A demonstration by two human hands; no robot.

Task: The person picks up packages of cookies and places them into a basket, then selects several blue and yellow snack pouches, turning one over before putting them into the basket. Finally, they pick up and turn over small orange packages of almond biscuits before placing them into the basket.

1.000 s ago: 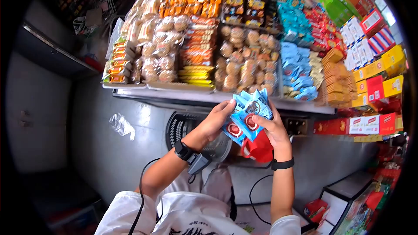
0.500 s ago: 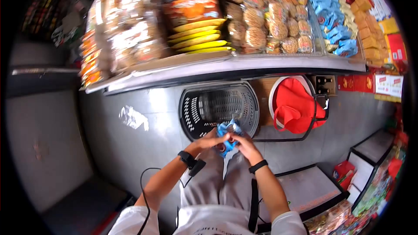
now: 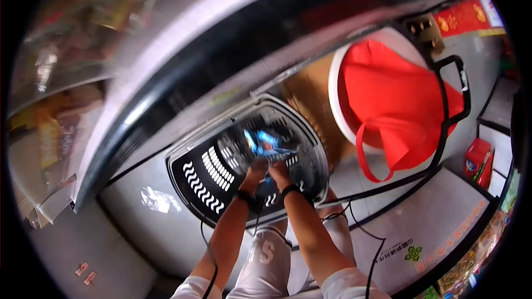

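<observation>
Both hands reach down into a black slotted basket (image 3: 194, 185) on the floor. Blue shiny packets (image 3: 266, 141) are inside it, blurred, just beyond my fingertips. My left hand (image 3: 256, 170) is at the packets' near edge, and my right hand (image 3: 279, 173) is close beside it. The fingers of both hands are smeared and dark, so their grip on the packets cannot be made out. Each wrist wears a black band.
A shelf edge (image 3: 183, 50) crosses above the basket. Right of the basket, a white tub (image 3: 336, 97) holds a red bag (image 3: 388, 105), with a long black handle around it. Crumpled plastic (image 3: 160, 199) lies on the floor at left. A low white cabinet (image 3: 432, 216) stands at right.
Both hands have moved down and forward into the basket, with the blue packets now inside it. The view has tilted and come closer to the basket and shelf edge.
</observation>
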